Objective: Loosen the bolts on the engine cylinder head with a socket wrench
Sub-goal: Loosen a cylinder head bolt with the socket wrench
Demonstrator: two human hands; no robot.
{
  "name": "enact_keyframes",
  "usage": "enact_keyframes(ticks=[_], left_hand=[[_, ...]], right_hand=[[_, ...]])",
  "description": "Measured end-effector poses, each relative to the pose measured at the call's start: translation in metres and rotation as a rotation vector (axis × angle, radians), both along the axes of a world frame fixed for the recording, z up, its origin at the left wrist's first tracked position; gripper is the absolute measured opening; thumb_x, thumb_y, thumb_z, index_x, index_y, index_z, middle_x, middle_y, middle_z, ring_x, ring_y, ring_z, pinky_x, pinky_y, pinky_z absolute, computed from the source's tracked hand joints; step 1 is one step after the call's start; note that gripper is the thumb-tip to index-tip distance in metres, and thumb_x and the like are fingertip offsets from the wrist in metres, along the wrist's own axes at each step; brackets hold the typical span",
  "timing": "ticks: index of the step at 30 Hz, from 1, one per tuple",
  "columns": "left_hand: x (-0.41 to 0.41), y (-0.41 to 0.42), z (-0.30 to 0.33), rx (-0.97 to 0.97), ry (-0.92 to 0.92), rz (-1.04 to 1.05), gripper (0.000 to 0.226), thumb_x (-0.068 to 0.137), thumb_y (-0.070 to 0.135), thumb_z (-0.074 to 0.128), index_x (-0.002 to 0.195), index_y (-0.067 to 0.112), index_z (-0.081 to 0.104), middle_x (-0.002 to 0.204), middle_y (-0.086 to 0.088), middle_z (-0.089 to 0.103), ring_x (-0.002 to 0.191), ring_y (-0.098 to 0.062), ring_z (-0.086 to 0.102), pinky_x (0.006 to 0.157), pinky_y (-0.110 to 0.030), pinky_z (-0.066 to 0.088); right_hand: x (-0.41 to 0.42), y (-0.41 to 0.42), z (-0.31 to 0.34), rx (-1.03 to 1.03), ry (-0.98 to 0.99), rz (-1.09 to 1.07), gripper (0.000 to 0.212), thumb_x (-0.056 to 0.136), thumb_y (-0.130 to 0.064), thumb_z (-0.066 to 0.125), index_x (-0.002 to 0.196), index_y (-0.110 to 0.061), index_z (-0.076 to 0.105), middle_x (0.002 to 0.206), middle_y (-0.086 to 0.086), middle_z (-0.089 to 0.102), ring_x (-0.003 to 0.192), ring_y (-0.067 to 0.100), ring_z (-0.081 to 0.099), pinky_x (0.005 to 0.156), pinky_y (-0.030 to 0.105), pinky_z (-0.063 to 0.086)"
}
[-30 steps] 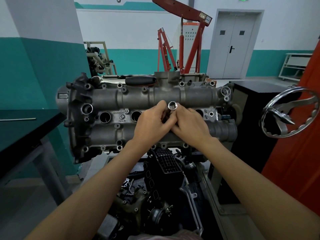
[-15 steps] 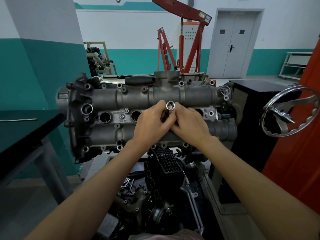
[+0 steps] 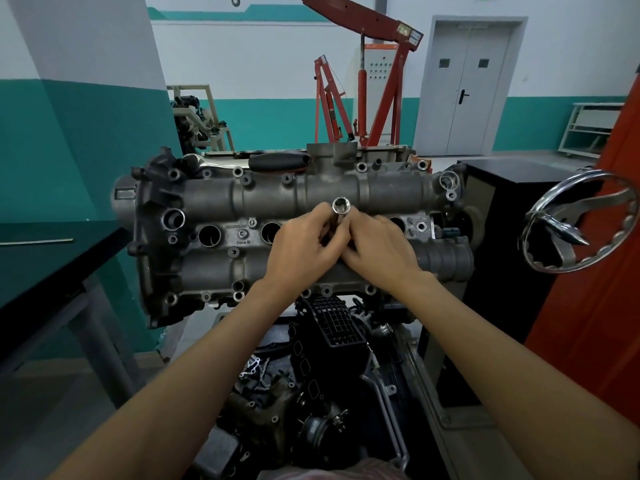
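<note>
The socket (image 3: 341, 206) shows only its open end; its lower shaft is hidden between the left hand (image 3: 304, 249) and right hand (image 3: 379, 245). Both hands cover the cylinder head (image 3: 214, 202) centre, so any bolt beneath cannot be seen.

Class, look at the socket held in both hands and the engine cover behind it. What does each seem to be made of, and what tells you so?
The socket: polished, probably chromed steel; its rim gleams bright and mirror-like. The engine cover: cast metal, likely aluminium, shown by its dull grey, slightly rough surface and rounded moulded forms. Both hands, left hand and right hand, hold the socket.
</note>
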State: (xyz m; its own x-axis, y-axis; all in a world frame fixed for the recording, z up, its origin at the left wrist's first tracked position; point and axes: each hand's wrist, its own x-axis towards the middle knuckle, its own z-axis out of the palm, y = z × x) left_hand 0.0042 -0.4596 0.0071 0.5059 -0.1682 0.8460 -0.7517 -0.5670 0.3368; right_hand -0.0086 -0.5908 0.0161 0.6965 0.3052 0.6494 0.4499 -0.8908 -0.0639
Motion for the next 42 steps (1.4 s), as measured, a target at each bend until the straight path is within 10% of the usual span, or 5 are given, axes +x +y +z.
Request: enact_keyframes(ticks=[33,42], left_hand=[[0.0019,0.0007,-0.0011,-0.016,-0.016,-0.017,0.052,0.084,0.033,0.059,0.047,0.004,0.037,0.04,-0.008,0.035,0.04,-0.016,0.028,0.046,-0.026,0.024],[-0.0005,-0.0002,0.0001,0.01,0.014,-0.001,0.034,0.087,0.037,0.049,0.074,0.007,0.046,0.051,0.008,0.035,0.048,-0.015,0.04,0.045,-0.022,0.03]], right_hand=[[0.0007,0.0018,-0.0024,-0.023,-0.009,-0.06,0.028,0.089,-0.032,0.046,0.091,-0.01,0.063,0.086,0.006,0.064,0.08,0.023,0.057,0.076,0.027,0.032],[-0.001,0.0016,-0.0017,-0.039,0.018,-0.069,0.031,0.093,-0.032,0.04,0.104,-0.006,0.052,0.101,0.006,0.056,0.085,0.024,0.055,0.077,0.029,0.035]])
